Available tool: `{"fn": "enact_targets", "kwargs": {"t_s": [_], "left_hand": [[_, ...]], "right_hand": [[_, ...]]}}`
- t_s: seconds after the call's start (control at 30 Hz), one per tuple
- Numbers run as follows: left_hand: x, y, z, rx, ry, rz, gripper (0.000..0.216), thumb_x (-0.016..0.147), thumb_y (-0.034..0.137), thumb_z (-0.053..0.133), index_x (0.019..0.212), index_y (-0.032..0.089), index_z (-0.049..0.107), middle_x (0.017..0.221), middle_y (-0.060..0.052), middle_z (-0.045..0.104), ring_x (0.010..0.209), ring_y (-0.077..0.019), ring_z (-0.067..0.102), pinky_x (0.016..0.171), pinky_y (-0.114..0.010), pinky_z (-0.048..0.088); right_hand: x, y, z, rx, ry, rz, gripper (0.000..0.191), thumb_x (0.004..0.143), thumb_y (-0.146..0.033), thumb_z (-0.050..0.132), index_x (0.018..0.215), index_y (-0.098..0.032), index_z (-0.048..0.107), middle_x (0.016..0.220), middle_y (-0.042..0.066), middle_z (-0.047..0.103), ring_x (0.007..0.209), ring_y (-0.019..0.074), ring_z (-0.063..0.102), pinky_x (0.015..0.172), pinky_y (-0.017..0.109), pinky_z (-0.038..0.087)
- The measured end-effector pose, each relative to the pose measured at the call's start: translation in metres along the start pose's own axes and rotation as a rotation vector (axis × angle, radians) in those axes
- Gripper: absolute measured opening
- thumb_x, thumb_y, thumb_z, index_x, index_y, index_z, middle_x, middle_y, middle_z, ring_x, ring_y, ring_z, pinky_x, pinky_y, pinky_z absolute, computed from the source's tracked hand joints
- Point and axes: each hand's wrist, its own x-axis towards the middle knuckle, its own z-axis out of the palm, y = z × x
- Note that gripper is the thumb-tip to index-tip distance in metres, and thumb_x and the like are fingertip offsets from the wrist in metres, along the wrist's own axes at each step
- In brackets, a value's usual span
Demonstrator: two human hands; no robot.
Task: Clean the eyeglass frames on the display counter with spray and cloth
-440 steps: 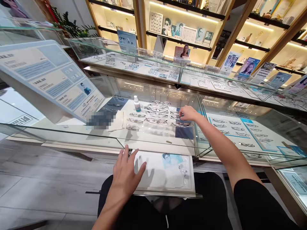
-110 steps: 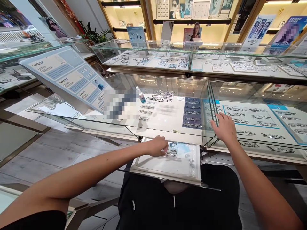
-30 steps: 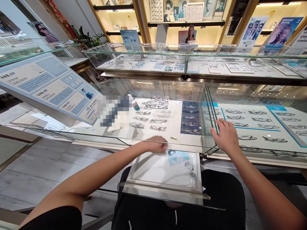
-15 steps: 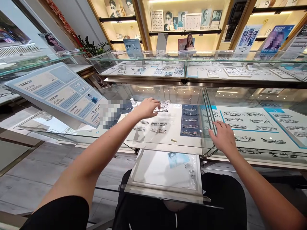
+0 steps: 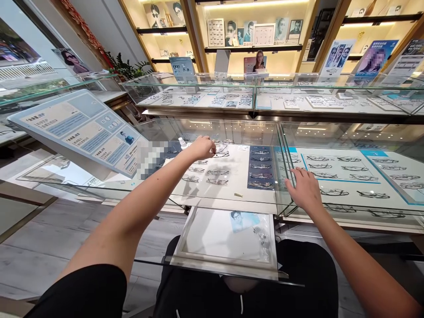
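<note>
My left hand (image 5: 202,148) reaches into the glass display case (image 5: 258,201), its fingers pinched at the near side of a pair of dark-framed eyeglasses (image 5: 222,154) in the back row. More eyeglasses (image 5: 217,181) lie in rows below that hand on the white case floor. A white bottle (image 5: 182,143) stands left of it. Flat on the glass edge between the two cases, my right hand (image 5: 305,190) has its fingers apart and holds nothing. In front of my lap an open drawer (image 5: 212,234) contains a blue picture card (image 5: 244,221) and clear plastic bags (image 5: 263,240).
A tilted blue and white sign (image 5: 82,132) stands on the glass at left. A dark tray of eyeglasses (image 5: 251,168) lies right of my left hand. Small yellowish piece (image 5: 238,194) lies near the case front. Another glass counter (image 5: 198,110) runs behind, before lit shelves (image 5: 253,52).
My left hand's spread fingers have lowered and closed onto the eyeglasses in the back row. My right hand stays on the glass edge. The view has shifted slightly.
</note>
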Motion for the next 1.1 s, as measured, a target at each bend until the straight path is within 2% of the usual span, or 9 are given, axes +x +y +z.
{"fn": "enact_targets", "kwargs": {"t_s": [0.1,0.17,0.3,0.4,0.5,0.63,0.73,0.93,1.1], "left_hand": [[-0.03,0.012,-0.012,-0.113,0.055,0.067,0.022,0.089,0.033,0.062,0.091,0.021,0.081,0.096,-0.007,0.077,0.105,-0.0282,0.061,0.101,-0.041,0.042],[-0.06,0.028,-0.025,-0.233,0.032,0.14,0.028,0.092,0.041,0.06,0.093,0.023,0.08,0.098,-0.005,0.077,0.106,-0.0276,0.062,0.104,-0.042,0.043],[-0.127,0.075,-0.041,-0.513,-0.201,0.279,0.022,0.093,0.045,0.064,0.093,0.031,0.081,0.099,-0.001,0.077,0.108,-0.0257,0.065,0.101,-0.037,0.047],[-0.165,0.109,-0.021,-0.631,-0.338,0.416,0.015,0.094,0.031,0.064,0.091,0.032,0.079,0.095,-0.001,0.078,0.102,-0.0222,0.068,0.092,-0.032,0.05],[-0.178,0.127,0.029,-0.609,-0.398,0.423,0.01,0.088,0.022,0.069,0.086,0.03,0.076,0.09,-0.001,0.078,0.096,-0.0209,0.068,0.082,-0.03,0.051],[-0.156,0.123,0.104,-0.368,-0.229,0.349,0.017,0.085,0.009,0.064,0.079,0.023,0.072,0.083,-0.006,0.075,0.088,-0.025,0.064,0.083,-0.038,0.048],[-0.121,0.104,0.142,-0.176,-0.048,0.248,0.02,0.091,0.009,0.059,0.081,0.02,0.072,0.091,-0.014,0.074,0.095,-0.0306,0.061,0.079,-0.043,0.044],[-0.053,0.049,0.177,-0.103,0.156,0.033,0.029,0.098,0.012,0.048,0.101,0.019,0.076,0.111,-0.017,0.073,0.109,-0.0341,0.054,0.09,-0.051,0.04],[-0.011,0.006,0.189,-0.103,0.214,-0.067,0.026,0.096,0.014,0.052,0.098,0.022,0.077,0.112,-0.016,0.074,0.109,-0.0343,0.051,0.094,-0.053,0.036]], "right_hand": [[0.001,0.001,0.0,0.005,-0.003,-0.001,0.054,0.103,-0.047,0.041,0.142,-0.015,0.06,0.151,0.017,0.059,0.136,0.038,0.05,0.11,0.054,0.043],[0.001,0.001,0.0,0.012,-0.002,-0.008,0.054,0.103,-0.047,0.041,0.141,-0.015,0.061,0.15,0.018,0.059,0.136,0.0384,0.05,0.11,0.055,0.043],[0.001,0.003,0.002,0.016,0.008,-0.02,0.053,0.103,-0.047,0.042,0.141,-0.015,0.061,0.15,0.018,0.059,0.136,0.0389,0.049,0.111,0.055,0.042],[0.001,0.005,0.004,-0.005,0.004,-0.02,0.055,0.103,-0.048,0.04,0.142,-0.014,0.061,0.15,0.018,0.059,0.137,0.0386,0.049,0.111,0.054,0.042],[0.001,0.006,0.006,-0.023,0.002,-0.027,0.056,0.103,-0.048,0.04,0.142,-0.013,0.06,0.151,0.019,0.059,0.136,0.0391,0.05,0.11,0.054,0.041],[0.001,0.007,0.007,-0.025,0.006,-0.029,0.056,0.103,-0.048,0.041,0.142,-0.013,0.06,0.151,0.018,0.058,0.136,0.0393,0.05,0.111,0.054,0.041],[0.0,0.005,0.006,-0.03,0.002,-0.023,0.056,0.104,-0.048,0.041,0.142,-0.013,0.061,0.152,0.019,0.058,0.137,0.0395,0.049,0.111,0.055,0.042],[0.0,0.004,0.004,-0.035,-0.005,-0.02,0.055,0.104,-0.049,0.04,0.141,-0.013,0.06,0.151,0.018,0.058,0.137,0.0381,0.049,0.112,0.054,0.042],[0.0,0.003,0.004,-0.036,-0.008,-0.025,0.053,0.103,-0.047,0.043,0.142,-0.015,0.06,0.15,0.018,0.059,0.136,0.0386,0.051,0.11,0.055,0.045]]}}
